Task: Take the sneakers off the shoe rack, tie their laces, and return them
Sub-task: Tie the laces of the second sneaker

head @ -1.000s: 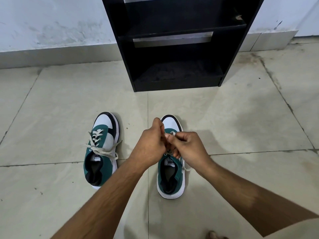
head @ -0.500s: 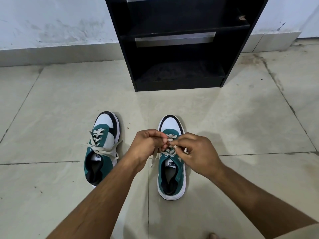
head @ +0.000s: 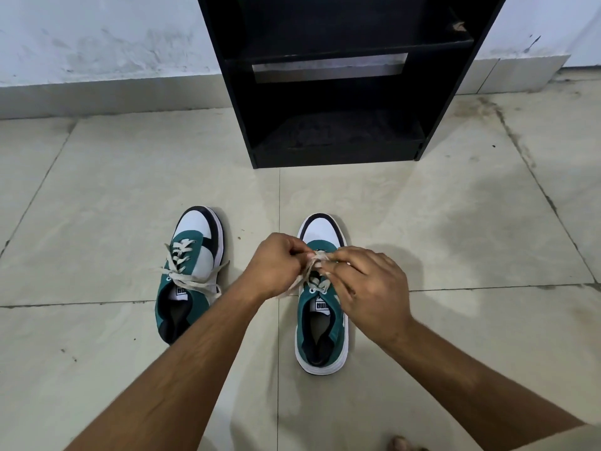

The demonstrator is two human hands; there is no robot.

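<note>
Head view. Right sneaker (head: 322, 323): stood on the tiled floor (head: 455, 255), toe toward the shoe rack (head: 335, 92), directly beneath both hands. Laces (head: 317, 258): pinched above the tongue, one strand trailing down and left under the left wrist. Left hand (head: 276, 265): fingers curled closed on the laces from the left side. Right hand (head: 370, 284): fingertips closed on the same laces from the right, palm over the sneaker's right edge; the two hands met at the lace crossing.

Left sneaker (head: 192, 271): stood apart to the left, toe slightly angled right, its laces lying loosely across the upper; no hand touched it.

Shoe rack: black, against the wall (head: 97, 37), both visible shelves bare. Open tile lay between the sneaker toes and the rack's base, and wide on either flank.
</note>
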